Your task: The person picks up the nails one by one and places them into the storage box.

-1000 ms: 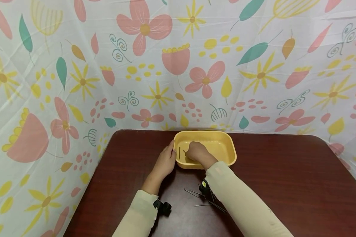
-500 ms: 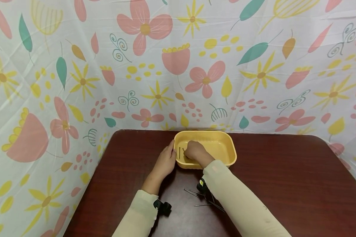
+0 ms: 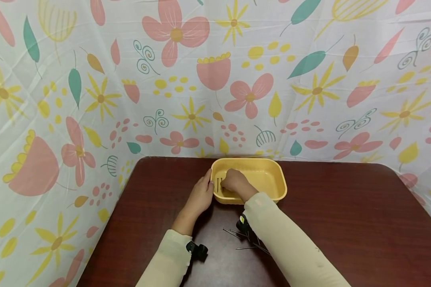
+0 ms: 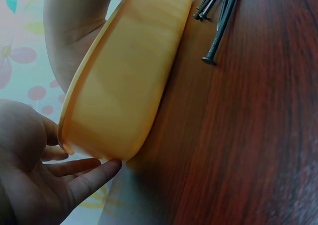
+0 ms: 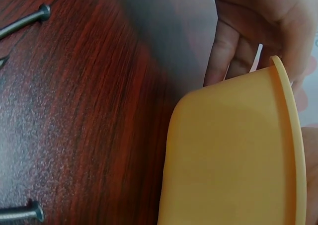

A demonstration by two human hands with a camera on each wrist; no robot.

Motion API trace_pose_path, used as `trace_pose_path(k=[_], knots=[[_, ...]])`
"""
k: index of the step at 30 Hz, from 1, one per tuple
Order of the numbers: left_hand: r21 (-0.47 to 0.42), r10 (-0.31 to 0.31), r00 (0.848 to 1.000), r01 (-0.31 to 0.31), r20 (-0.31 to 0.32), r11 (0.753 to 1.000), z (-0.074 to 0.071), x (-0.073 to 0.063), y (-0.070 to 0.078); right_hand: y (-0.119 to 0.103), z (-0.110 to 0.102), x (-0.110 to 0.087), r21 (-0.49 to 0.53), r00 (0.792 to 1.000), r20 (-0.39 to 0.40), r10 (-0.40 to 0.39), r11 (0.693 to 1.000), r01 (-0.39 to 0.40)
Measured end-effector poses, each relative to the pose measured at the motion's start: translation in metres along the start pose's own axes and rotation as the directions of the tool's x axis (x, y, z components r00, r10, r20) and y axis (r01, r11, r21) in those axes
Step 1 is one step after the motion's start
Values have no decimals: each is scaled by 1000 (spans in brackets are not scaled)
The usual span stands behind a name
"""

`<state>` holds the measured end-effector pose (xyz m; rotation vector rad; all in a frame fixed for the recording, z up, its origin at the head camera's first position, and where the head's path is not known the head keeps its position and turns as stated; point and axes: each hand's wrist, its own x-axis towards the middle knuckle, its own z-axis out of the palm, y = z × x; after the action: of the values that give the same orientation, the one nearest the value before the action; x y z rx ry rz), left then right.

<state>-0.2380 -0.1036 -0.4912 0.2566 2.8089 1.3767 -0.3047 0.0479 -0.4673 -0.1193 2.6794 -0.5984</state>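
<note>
A yellow plastic tray point(image 3: 253, 160) stands near the far edge of the table. My left hand point(image 3: 200, 194) holds its left end; in the left wrist view the fingers point(image 4: 94, 179) lie against the outer wall. My right hand point(image 3: 235, 181) is inside the tray, fingers curled, pinching a nail point(image 3: 221, 183) near the left end. Just left of it another nail point(image 3: 217, 185) lies on the tray floor, roughly parallel. The right fingertips are hidden behind the hand in the head view and behind the tray wall in both wrist views.
Several loose nails point(image 3: 232, 232) lie on the dark red-brown table point(image 3: 344, 207) in front of the tray, partly under the right forearm. Their heads show in the left wrist view, as on one long nail point(image 4: 213, 48). A flowered cloth point(image 3: 215, 119) hangs behind the table.
The pinched nail has turned from a slant to nearly parallel with the other nail. My right hand has shifted slightly left. The left hand and the tray have stayed put.
</note>
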Motion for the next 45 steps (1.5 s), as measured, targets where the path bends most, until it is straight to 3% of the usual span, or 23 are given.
trace_pose_path(k=[15,30,45], knots=[[-4,-18,1000,18,7,1000,-1,0,3,-3,3,1,-49,1000,-18,-15,999,15],[5,-5,1000,5,2,1000,-1,0,2,-2,2,1,-35,999,-10,-42,999,42],[-4,-17,1000,17,0,1000,1,0,-1,9,-8,1,93,998,-30,-50,994,53]])
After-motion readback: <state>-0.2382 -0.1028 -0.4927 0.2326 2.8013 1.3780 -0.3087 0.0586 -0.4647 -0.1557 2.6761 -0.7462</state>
